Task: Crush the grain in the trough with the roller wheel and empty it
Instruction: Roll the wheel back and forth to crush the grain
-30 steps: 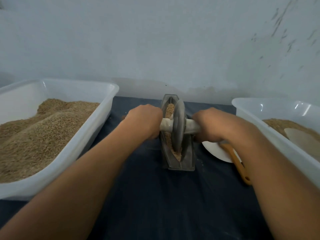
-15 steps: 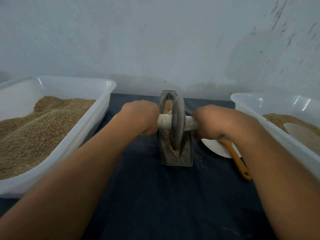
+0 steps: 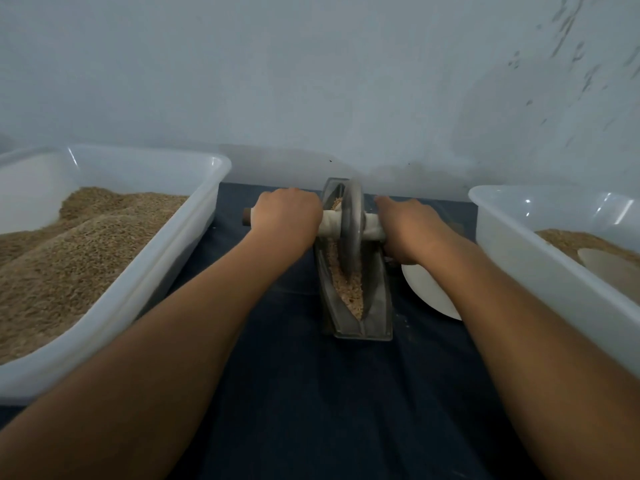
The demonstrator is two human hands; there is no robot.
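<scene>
One trough (image 3: 375, 306), one wheel (image 3: 352, 230) on one axle (image 3: 330, 227), two tubs, one plate (image 3: 427, 292). The trough lies on the dark cloth (image 3: 311, 393) between the tubs, with crushed grain (image 3: 349, 292) along its groove; the wheel stands upright in it toward the far end. The left hand (image 3: 285, 220) has its fingers curled tight round the axle's left side. The right hand (image 3: 407, 230) grips the right side likewise. The left tub (image 3: 145, 282) is heaped with grain; the right tub (image 3: 519, 247) holds less.
</scene>
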